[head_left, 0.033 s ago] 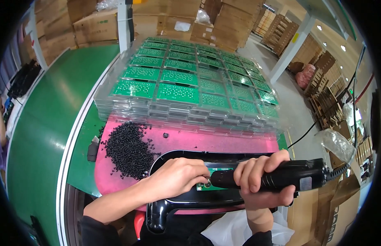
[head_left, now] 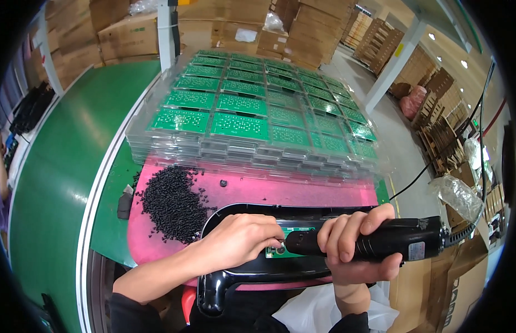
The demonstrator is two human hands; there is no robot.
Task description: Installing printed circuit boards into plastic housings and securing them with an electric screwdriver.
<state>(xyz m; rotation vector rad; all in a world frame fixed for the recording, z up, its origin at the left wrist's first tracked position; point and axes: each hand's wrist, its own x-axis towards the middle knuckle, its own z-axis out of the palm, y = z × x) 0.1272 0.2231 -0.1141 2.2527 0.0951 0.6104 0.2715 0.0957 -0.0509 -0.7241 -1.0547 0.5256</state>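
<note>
My right hand (head_left: 352, 250) is wrapped around a black corded electric screwdriver (head_left: 419, 240), held nearly level with its nose to the left. Beside that nose, the fingers of my left hand (head_left: 241, 238) pinch together; whatever lies between the fingertips is too small and covered to name. Under both hands sits a green circuit board (head_left: 279, 253), partly hidden, inside a glossy black curved plastic housing (head_left: 258, 274). A heap of small black screw-like pieces (head_left: 172, 205) lies left of the housing.
A pink mat (head_left: 296, 191) lies beneath the housing. Beyond it stand stacked clear plastic trays (head_left: 213, 145) of green circuit boards. A green conveyor belt (head_left: 58, 161) runs along the left. At right, the screwdriver's coiled cord (head_left: 459, 235) hangs near cardboard boxes (head_left: 463, 277).
The screwdriver has rolled slightly in my right hand, so more of its label shows. My left hand stays in place.
</note>
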